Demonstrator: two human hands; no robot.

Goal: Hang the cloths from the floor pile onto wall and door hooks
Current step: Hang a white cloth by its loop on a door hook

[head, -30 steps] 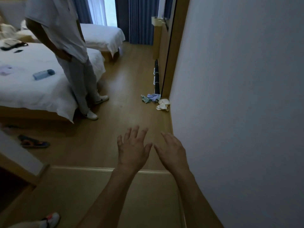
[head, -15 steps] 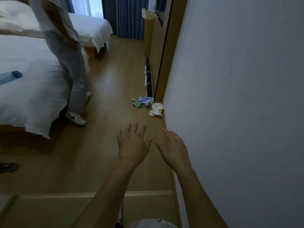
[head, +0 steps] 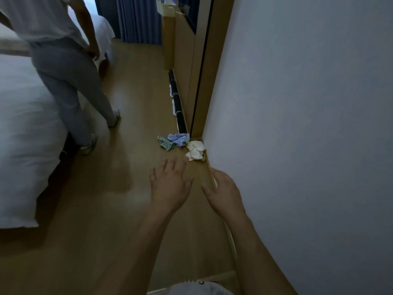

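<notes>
A small pile of cloths lies on the wooden floor at the foot of the wall corner: a cream cloth (head: pixel 196 150) against the baseboard, a blue-striped cloth (head: pixel 178 139) and a green-striped cloth (head: pixel 165 143) just left of it. My left hand (head: pixel 170 185) reaches forward with fingers spread, its fingertips a short way short of the cream cloth and holding nothing. My right hand (head: pixel 225 191) hovers beside it near the baseboard, fingers relaxed and empty. No hooks are in view.
A white wall (head: pixel 297 124) runs along my right, with a wooden door frame (head: pixel 209 81) beyond the pile. A person in grey trousers (head: pixel 72 88) walks on the left beside a white bed (head: pixel 23 135). Blue curtains (head: pixel 138 20) hang at the back.
I have moved forward, so the cloth pile is much closer to my hands. The other person has stepped away along the bed. Both my hands stay open and outstretched.
</notes>
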